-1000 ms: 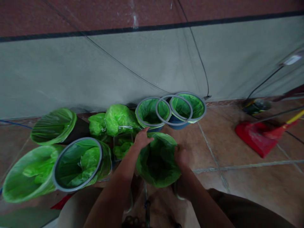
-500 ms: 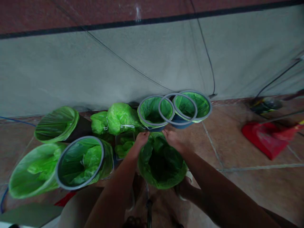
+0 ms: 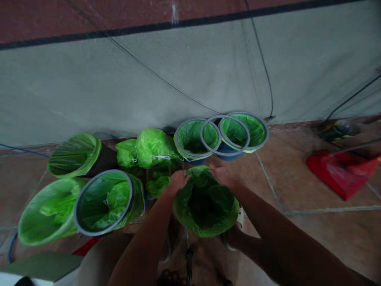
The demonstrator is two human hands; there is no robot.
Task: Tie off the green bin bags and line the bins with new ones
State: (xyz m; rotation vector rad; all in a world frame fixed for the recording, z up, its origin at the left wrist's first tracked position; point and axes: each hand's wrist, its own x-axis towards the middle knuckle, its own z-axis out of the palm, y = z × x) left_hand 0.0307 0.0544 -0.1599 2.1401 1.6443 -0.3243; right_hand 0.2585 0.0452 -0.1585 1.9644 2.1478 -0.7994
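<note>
A bin lined with a green plastic bag (image 3: 205,204) stands on the floor right in front of me. My left hand (image 3: 177,181) grips the bag's far left rim with curled fingers. My right hand (image 3: 222,176) grips the far right rim, fingers closed over the plastic. Both hands sit at the bag's far edge, a short gap between them. Just beyond them a loose grey ring (image 3: 225,136) rests across two green-lined buckets (image 3: 193,139), (image 3: 251,129).
More green-lined bins (image 3: 104,200), (image 3: 47,214), (image 3: 74,153) lie to the left, with tied green bags (image 3: 151,147) against the grey wall (image 3: 166,95). A red dustpan (image 3: 339,172) lies on the tiled floor at right. Cables hang down the wall.
My right hand moved from the bag's near right side to its far rim, close to my left hand. The view shifted slightly right.
</note>
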